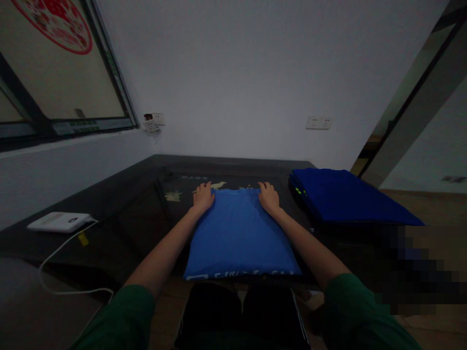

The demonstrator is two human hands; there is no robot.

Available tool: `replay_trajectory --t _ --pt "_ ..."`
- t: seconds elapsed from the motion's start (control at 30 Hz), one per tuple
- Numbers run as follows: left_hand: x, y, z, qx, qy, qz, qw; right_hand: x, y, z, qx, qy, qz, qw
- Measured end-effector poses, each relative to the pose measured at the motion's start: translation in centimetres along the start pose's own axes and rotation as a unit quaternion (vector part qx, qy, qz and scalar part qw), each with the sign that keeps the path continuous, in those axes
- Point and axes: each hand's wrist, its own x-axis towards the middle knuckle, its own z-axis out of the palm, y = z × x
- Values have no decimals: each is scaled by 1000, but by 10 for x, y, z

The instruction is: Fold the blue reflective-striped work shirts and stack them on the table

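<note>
A folded blue garment (242, 228) lies in front of me at the near side of the dark table, with white lettering along its near edge. My left hand (203, 197) rests at its far left corner, fingers stretched forward and a little apart. At the far right corner is my right hand (269, 197), its fingers spread and bent slightly over the edge. Both palms face down and touch the cloth. The thumbs are partly hidden.
To the right sits a stack of darker blue folded cloth (350, 194). A white device (60, 221) with a white cable (58, 253) lies on the left of the dark table (131, 194). A wall with sockets (318, 122) rises behind; a window (69, 73) is at left.
</note>
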Motion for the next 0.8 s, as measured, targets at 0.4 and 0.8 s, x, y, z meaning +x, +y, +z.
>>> replay_trajectory --t 0.4,0.8 --pt "-43 12 29 81 -148 147 975 -26 2 21 -40 -161 -86 982" --pt "-81 4 -16 48 -160 148 975 -47 31 -9 -50 -116 22 992"
